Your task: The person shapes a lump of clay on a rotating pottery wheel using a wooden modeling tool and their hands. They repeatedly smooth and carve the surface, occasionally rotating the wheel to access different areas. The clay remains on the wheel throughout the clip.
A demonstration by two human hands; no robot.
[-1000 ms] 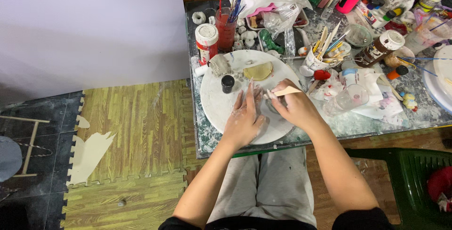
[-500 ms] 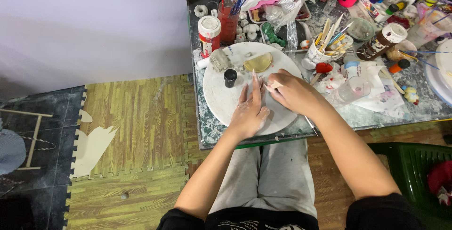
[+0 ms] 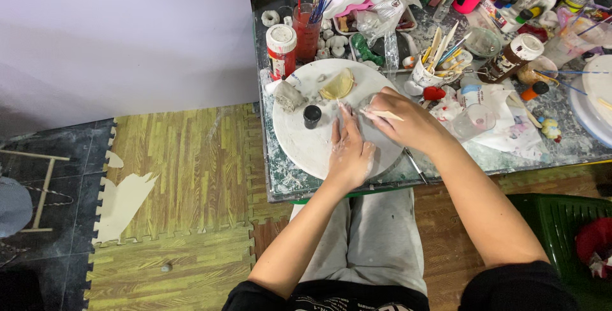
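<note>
On the far left, a plain white wall (image 3: 121,37) meets a floor of interlocking foam mats (image 3: 185,177) printed with a yellow-green wood grain, their jigsaw edges showing against dark stone tile. A pale patch is torn from one mat.

Next comes a paint-spattered glass table (image 3: 280,171), crusted with dried white smears. At its back left stands a white jar with a red lid (image 3: 281,50), and beside it a red cup (image 3: 306,27) bristling with thin brushes. A round white board (image 3: 306,145), dusty and matte, lies flat on the table in front of the seated person. On the board rest a rough grey lump of clay (image 3: 288,96), a small black cap (image 3: 312,115) and a flattened, yellowish half-round piece of clay (image 3: 337,85).

The left hand (image 3: 350,148), chalky with clay dust, lies palm down on the board with the fingers stretched forward and pressed flat, gripping nothing. Just to its right, the right hand (image 3: 401,120) is curled closed around a slim wooden modelling stick (image 3: 382,115), whose pale end pokes out between the fingers. What lies under the fingertips I cannot make out.

Farther right the table is crowded: a white mug (image 3: 428,76) of wooden tools, a brown bottle with a white cap (image 3: 512,56), a clear plastic cup (image 3: 475,120) and crumpled stained paper towels (image 3: 510,129). A green plastic crate (image 3: 561,222) sits on the floor at the far right.
</note>
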